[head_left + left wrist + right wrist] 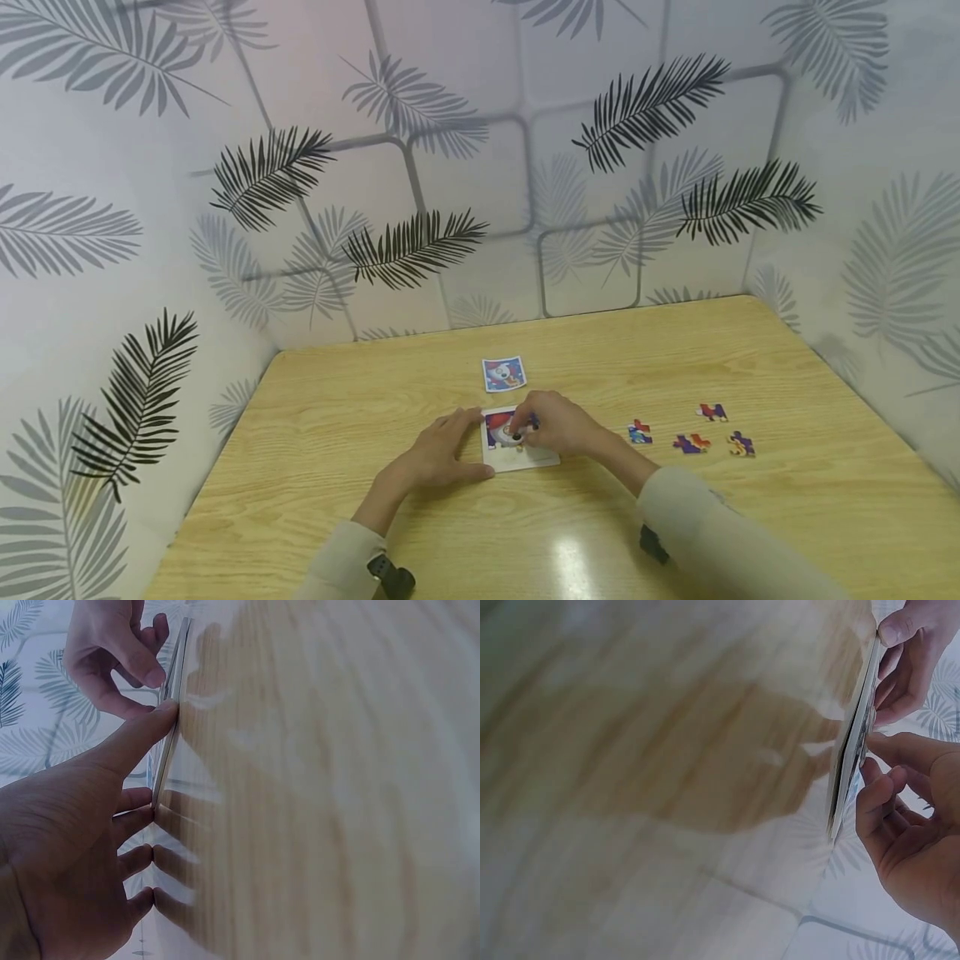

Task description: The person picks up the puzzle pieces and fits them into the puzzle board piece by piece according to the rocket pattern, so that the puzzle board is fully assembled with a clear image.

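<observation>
A square jigsaw board (525, 461) with a white frame lies on the table, its upper part filled with a picture of a white character in a red hat. My left hand (444, 450) spans its left side, fingers fairly straight, with the thumb touching the near left corner and the index finger by the far left corner. Over the picture, my right hand (561, 423) bends its fingers and pinches a jigsaw piece (868, 742) against the board; the fingers mostly hide that piece. In both wrist views the board shows edge-on.
A small picture card (504, 374) lies just beyond the board. To the right are several loose jigsaw pieces, among them a blue-red piece (640, 432) and a purple-orange piece (691, 443). Leaf-patterned walls (480, 275) bound the wooden table (337, 400) at the back and sides.
</observation>
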{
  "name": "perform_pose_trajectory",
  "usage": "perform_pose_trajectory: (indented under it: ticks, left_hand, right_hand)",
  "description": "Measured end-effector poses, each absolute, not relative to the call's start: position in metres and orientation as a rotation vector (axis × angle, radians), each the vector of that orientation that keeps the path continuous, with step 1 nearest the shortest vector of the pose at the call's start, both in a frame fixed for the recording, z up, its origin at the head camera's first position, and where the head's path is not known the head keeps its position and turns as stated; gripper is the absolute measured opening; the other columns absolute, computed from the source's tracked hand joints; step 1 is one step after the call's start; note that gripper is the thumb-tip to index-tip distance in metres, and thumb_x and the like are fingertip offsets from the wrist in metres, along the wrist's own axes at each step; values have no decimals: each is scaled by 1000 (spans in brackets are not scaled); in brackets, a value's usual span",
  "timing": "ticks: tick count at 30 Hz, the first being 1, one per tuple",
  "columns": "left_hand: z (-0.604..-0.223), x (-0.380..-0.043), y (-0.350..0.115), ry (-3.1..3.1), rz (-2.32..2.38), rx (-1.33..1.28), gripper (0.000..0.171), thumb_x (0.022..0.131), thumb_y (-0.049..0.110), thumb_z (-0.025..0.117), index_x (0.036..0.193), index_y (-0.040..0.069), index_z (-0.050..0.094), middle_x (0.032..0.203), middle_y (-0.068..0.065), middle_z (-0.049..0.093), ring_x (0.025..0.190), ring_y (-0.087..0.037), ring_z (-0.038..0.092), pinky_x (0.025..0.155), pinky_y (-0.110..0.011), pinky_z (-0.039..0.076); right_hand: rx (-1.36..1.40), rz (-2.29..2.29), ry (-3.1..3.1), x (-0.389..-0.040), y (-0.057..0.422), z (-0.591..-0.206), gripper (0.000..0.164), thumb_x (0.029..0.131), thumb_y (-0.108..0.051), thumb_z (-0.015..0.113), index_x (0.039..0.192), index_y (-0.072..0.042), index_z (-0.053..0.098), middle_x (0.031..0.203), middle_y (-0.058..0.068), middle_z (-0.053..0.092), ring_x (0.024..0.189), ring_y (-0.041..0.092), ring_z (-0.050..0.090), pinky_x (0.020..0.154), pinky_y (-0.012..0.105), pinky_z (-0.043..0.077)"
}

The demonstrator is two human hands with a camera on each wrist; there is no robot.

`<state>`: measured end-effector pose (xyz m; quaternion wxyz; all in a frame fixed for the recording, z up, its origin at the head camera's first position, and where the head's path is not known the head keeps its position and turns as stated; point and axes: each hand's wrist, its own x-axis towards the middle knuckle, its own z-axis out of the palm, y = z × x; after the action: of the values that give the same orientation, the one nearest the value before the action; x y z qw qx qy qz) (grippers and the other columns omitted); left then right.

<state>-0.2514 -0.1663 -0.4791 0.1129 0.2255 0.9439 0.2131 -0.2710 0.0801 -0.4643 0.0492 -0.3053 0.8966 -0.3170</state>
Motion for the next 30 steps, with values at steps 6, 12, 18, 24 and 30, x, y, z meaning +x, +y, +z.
perform_pose_trajectory:
  ticks: [6, 12, 18, 24, 30]
  left_hand:
    - [-479, -250, -166, 2764, 631, 653, 88, 85, 58, 72, 155, 20, 33, 163, -4, 32, 151, -37, 25, 120, -61, 27]
    - [-478, -250, -166, 2761, 627, 657, 88, 85, 57, 71, 155, 20, 33, 164, -4, 31, 151, -37, 25, 120, -61, 26]
    - [-477, -249, -166, 2764, 630, 664, 88, 85, 58, 71, 155, 21, 33, 164, -3, 30, 152, -36, 24, 121, -60, 25]
    - [-475, -249, -166, 2758, 638, 659, 89, 85, 57, 72, 156, 22, 32, 164, -2, 29, 152, -36, 23, 121, -60, 24]
    - [-476, -248, -166, 2767, 623, 650, 89, 85, 58, 72, 156, 22, 32, 164, -2, 30, 152, -36, 24, 121, -60, 25]
  right_hand:
    - [-906, -922, 2761, -271, 77, -466, 17, 81, 0, 76, 93, -11, 79, 91, 1, 66, 83, 18, 58, 69, 26, 48]
    - [-887, -905, 2782, -271, 75, -468, 17, 81, 1, 75, 92, -12, 78, 89, 0, 67, 81, 15, 59, 68, 27, 50]
    - [-823, -958, 2758, -271, 75, -467, 18, 85, 3, 70, 91, -12, 78, 86, -1, 74, 73, 9, 58, 64, 22, 49]
    - [-804, -1007, 2706, -271, 79, -466, 21, 83, 4, 69, 94, -12, 79, 90, 0, 75, 75, 10, 58, 65, 21, 50]
    - [-834, -1053, 2639, -270, 86, -466, 26, 81, 3, 67, 99, -12, 78, 91, 0, 73, 79, 12, 58, 66, 22, 47]
